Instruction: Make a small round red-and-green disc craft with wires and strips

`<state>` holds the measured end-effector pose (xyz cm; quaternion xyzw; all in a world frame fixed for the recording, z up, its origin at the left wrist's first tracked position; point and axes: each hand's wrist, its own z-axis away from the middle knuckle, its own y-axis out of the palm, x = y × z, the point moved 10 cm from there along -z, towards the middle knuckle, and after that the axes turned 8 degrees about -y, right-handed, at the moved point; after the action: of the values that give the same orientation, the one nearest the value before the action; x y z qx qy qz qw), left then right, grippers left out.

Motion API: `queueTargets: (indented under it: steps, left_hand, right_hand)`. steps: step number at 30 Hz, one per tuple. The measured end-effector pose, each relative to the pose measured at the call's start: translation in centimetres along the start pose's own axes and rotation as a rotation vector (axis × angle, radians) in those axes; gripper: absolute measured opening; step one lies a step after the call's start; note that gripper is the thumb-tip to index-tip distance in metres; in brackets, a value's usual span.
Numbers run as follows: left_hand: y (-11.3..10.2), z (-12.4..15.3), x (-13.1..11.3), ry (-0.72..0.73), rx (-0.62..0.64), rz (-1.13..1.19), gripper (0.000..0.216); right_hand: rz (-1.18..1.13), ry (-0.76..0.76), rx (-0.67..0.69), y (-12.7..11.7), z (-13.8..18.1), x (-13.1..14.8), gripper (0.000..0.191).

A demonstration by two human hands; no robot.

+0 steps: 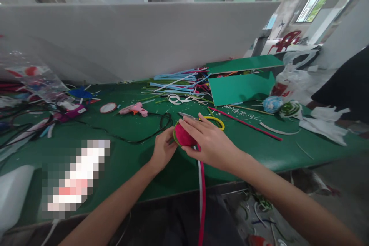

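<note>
My left hand (163,149) and my right hand (208,140) meet over the green table (129,161), both closed around a small ball (183,135) wrapped in dark pink strip with a green edge showing. The left fingers pinch its left side. The right fingers lie over its top and right side. A pink strip and a white strip (201,196) trail from the ball down past the table's front edge.
A pink glue gun (135,109) with a black cord lies behind the hands. Scissors with yellow handles (201,118), coloured strips (181,82), green boards (240,86), a blue ball (272,103) and white scraps lie to the right. Clutter and a plastic bag fill the left.
</note>
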<state>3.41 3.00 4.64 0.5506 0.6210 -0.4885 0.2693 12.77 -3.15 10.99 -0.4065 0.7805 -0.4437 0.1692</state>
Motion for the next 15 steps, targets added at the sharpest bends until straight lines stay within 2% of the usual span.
queueTargets:
  steps: [4,7,10,13,15]
  left_hand:
    - [0.1,-0.1,0.4,-0.017,0.012,0.009,0.005]
    - [0.1,-0.1,0.3,-0.003,0.019,0.007,0.01]
    - [0.3,-0.2,0.1,0.0,0.048,0.02,0.017]
    - [0.2,-0.4,0.1,-0.009,0.034,0.023,0.023]
    - [0.0,-0.4,-0.1,-0.003,0.014,0.033,0.025]
  right_hand:
    - [0.06,-0.079,0.021,0.2,0.0,0.4,0.051]
    - [0.022,-0.062,0.025,0.0,0.1,0.0,0.055]
    - [-0.113,0.041,-0.011,-1.3,0.1,-1.9,0.064]
    - [-0.279,0.225,-0.121,-3.1,0.6,-5.4,0.048]
    - [-0.443,0.363,-0.153,-3.0,1.2,-7.9,0.038]
